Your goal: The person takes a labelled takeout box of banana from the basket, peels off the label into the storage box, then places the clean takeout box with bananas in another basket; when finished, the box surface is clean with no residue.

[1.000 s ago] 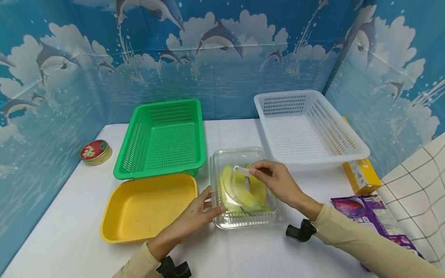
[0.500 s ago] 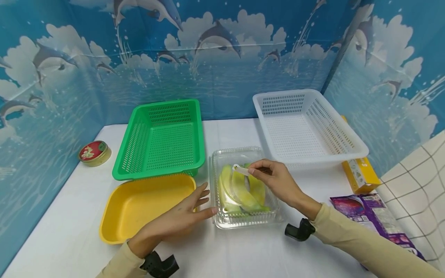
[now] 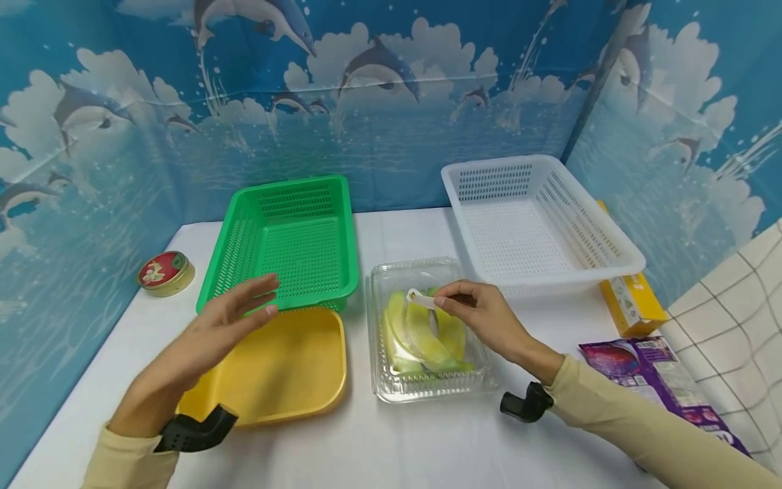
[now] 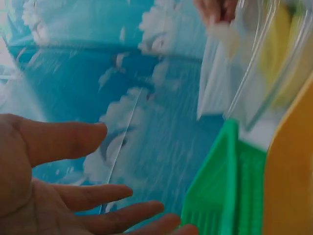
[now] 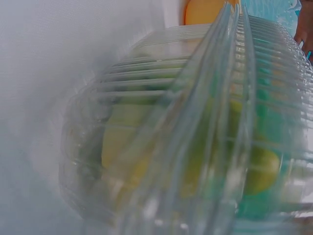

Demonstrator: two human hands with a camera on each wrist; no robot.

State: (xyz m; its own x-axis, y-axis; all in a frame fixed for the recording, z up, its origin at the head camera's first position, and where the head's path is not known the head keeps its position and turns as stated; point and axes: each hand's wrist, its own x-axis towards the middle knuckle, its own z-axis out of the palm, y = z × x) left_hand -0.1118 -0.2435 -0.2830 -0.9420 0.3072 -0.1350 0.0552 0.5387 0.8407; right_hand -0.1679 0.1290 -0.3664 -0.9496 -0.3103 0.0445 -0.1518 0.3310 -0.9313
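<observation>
A clear plastic clamshell box point(image 3: 430, 390) stands closed at the middle of the table, with yellow-green bananas point(image 3: 430, 346) showing through it. Over its lid my right hand point(image 3: 489, 316) pinches a small white strip point(image 3: 421, 299) with a rounded, holed end, its exact kind unclear. My left hand point(image 3: 201, 343) is raised above the yellow basin point(image 3: 287, 373), fingers spread forward, holding nothing. In the left wrist view its thumb and fingers lie apart. The right wrist view looks through the box's ridged side at a banana point(image 5: 264, 171).
Behind the basin sits a green basket point(image 3: 299, 258). At the back right a white basket point(image 3: 519, 238) stands, with a yellow carton point(image 3: 632, 305) partly under it. A purple packet point(image 3: 656, 380) lies at the right edge, and a round red-lidded tin point(image 3: 165, 272) at the left.
My left hand has let go of the clear box's left side and moved left and up over the yellow basin. The right hand stays in place, pinching the white strip.
</observation>
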